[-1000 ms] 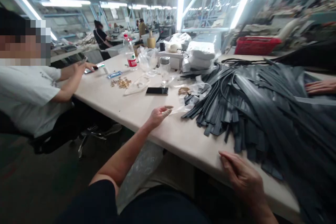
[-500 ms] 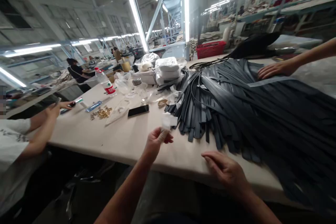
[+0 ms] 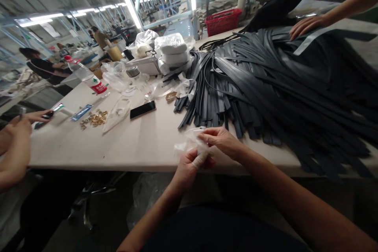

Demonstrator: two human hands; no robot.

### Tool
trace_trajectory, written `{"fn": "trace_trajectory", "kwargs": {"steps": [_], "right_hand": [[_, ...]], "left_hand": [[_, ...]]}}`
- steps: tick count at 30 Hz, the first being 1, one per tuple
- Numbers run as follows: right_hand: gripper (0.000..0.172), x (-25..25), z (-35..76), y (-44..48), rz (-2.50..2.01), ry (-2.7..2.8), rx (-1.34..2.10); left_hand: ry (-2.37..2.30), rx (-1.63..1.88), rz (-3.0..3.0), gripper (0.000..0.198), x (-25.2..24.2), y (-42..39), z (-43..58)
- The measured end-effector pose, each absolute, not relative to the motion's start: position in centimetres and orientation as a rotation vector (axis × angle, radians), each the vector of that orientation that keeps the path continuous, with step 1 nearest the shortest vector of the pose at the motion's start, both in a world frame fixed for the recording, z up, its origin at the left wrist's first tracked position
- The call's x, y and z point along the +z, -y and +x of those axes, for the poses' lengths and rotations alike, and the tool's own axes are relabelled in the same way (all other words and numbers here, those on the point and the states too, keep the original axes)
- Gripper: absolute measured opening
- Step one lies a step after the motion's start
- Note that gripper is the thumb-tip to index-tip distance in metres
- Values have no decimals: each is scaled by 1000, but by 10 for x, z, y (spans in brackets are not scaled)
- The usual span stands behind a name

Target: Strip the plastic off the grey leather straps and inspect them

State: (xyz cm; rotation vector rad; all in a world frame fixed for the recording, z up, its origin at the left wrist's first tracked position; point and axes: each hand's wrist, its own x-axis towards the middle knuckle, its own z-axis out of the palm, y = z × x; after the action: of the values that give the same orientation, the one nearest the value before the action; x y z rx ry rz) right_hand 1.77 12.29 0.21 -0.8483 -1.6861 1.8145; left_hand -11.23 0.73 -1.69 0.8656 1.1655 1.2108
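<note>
My left hand (image 3: pixel 189 165) and my right hand (image 3: pixel 220 141) meet at the near edge of a pale table (image 3: pixel 141 145). Together they pinch a small clear plastic bag (image 3: pixel 189 141). A bandage wraps my left thumb. What the bag contains I cannot make out. A big heap of dark leather straps (image 3: pixel 280 82) spreads just beyond my right hand and over the table's right half.
A black phone (image 3: pixel 143 109), small brass fittings (image 3: pixel 96 118), a water bottle (image 3: pixel 88 78), crumpled clear bags and white packets (image 3: pixel 171 47) lie behind. One person's hands (image 3: pixel 17 134) sit at the left; another person's hand (image 3: pixel 307 24) rests on the straps at the far right. A red basket (image 3: pixel 223 20) stands behind.
My right hand came up from the table edge to join the left on the plastic bag. My left hand drew the bag back toward me. The view swung right and down.
</note>
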Motion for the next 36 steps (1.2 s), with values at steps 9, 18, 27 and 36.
{"fn": "trace_trajectory", "kwargs": {"steps": [9, 18, 27, 36], "right_hand": [[33, 17, 14, -132, -839, 1683, 1700], [25, 28, 12, -132, -730, 1790, 1495], [18, 21, 8, -132, -687, 1933, 1347], [16, 34, 20, -170, -1018, 2230, 696]], "left_hand": [[-1065, 1242, 785, 44, -14, -16, -115], [-1128, 1186, 826, 31, -8, -21, -116], [-1100, 899, 1018, 31, -6, -16, -113], [-1134, 1451, 504, 37, 0, -48, -185]]}}
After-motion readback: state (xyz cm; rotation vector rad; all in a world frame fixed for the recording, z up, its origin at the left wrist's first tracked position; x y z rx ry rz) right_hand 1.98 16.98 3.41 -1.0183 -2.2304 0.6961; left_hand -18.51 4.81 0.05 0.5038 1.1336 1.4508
